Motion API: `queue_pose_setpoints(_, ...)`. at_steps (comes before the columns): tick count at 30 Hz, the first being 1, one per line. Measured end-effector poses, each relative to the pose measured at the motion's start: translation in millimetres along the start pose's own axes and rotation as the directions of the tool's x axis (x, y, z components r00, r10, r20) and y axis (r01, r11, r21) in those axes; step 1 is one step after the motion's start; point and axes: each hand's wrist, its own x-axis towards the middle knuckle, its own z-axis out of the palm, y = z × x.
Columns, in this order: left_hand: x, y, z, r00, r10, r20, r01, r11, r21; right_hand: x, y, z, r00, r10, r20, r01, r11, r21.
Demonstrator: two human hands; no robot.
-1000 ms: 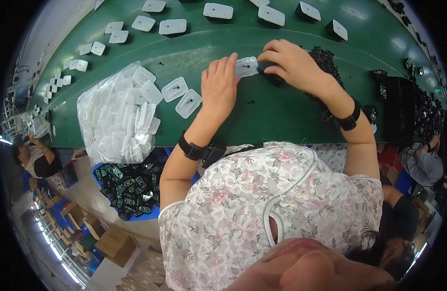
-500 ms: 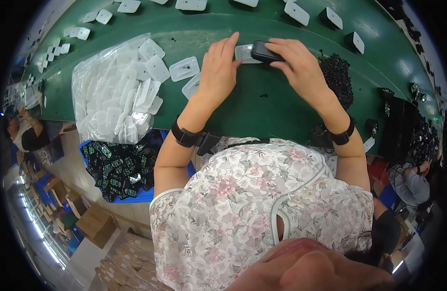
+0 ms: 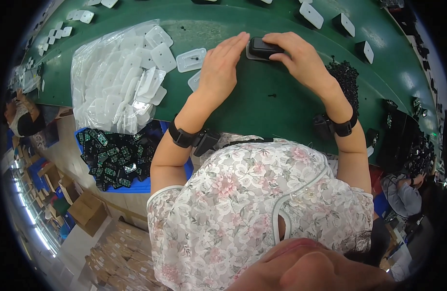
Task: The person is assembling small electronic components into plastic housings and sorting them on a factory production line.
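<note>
Far to the left of the left hand (image 3: 222,68), a clear bag of white plastic plates (image 3: 117,80) is waiting on the green counter (image 3: 262,104), so plenty is left to do. The left hand is lying flat and released, fingertips touching a black box (image 3: 263,47). The right hand (image 3: 301,60) is grasping that box, pressing it onto a white plate, while finished boxes (image 3: 343,24) are sitting beyond it.

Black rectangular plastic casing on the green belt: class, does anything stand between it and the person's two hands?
Nothing visible does. The right hand rests on the black rectangular plastic casing, and the left hand lies against its near end.
</note>
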Motion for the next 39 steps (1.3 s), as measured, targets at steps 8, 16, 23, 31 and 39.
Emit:
queue_pose_setpoints(8,12,22,-4,0.969,-0.236,-0.079,0.173,0.869,-0.463,-14,14,-19,0.918,0.393,0.047,-0.298,0.608,0.736)
queue_pose_setpoints(16,22,47,3,0.904,-0.369,0.216,0.359,0.382,-0.851,-33,4,11,0.952,0.230,0.204,-0.185,-0.099,0.978)
queue_pose_setpoints(23,21,65,-17,0.864,-0.495,0.091,0.333,0.428,-0.841,-28,-17,14,0.955,0.287,0.077,-0.086,0.020,0.996)
queue_pose_setpoints(31,18,60,-14,0.878,-0.476,-0.048,0.279,0.591,-0.757,-26,-20,22,0.961,0.276,0.034,-0.033,-0.011,0.999)
queue_pose_setpoints(39,19,67,-27,0.789,-0.572,0.225,0.388,0.179,-0.904,-27,-13,29,0.962,0.270,0.050,-0.027,-0.088,0.996)
